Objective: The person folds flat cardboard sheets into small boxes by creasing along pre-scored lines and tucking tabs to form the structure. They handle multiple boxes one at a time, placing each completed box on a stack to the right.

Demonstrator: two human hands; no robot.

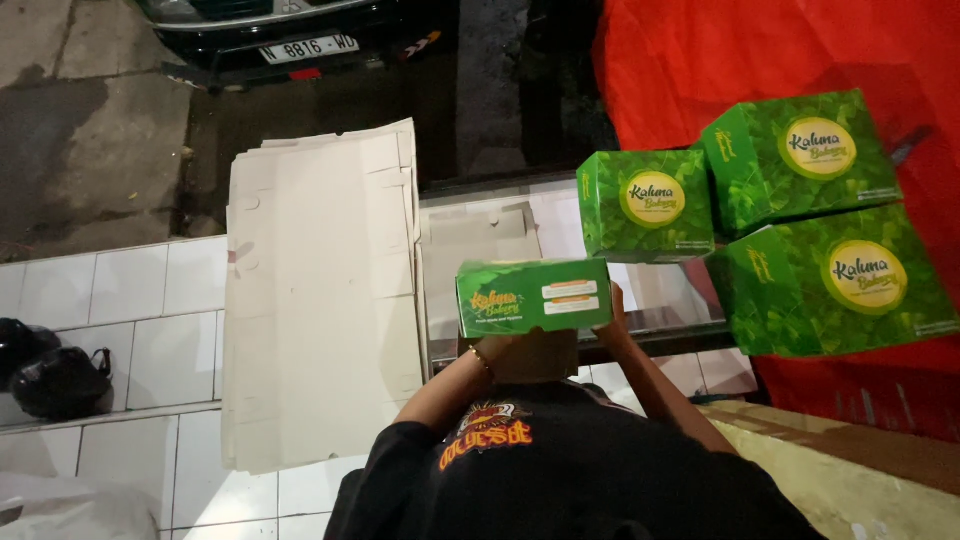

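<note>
**Green carton held up between two hands above a stack of flat cardboard**

Head view: The person looks down over their own black shirt (560, 470), which carries an orange printed design on the chest. Both forearms rise from the shirt toward a green carton (535, 297), a low, wide box with a leaf pattern and pale label patches on the face turned to the camera. It is held in the air, roughly level, at the middle of the picture. The left hand (497, 350) sits under the carton's lower left edge, with a thin bracelet at the wrist; its fingers are hidden behind the box, so how they are spread cannot be told. The right hand (614, 312) presses against the carton's right end, with fingers curled up along that side.

Left of the carton, a stack of flat, unfolded cardboard sheets (320, 300) lies on the white tiled floor (130, 300). Behind the carton lies another pale flat sheet (480, 240).

To the right, three closed green boxes (800, 220) with round yellow labels stand close together, touching, on a red cloth (760, 60). Two dark bags (50, 375) rest on the tiles at the far left. At the top, on dark wet pavement, the front of a parked car (260, 30) shows.
</note>
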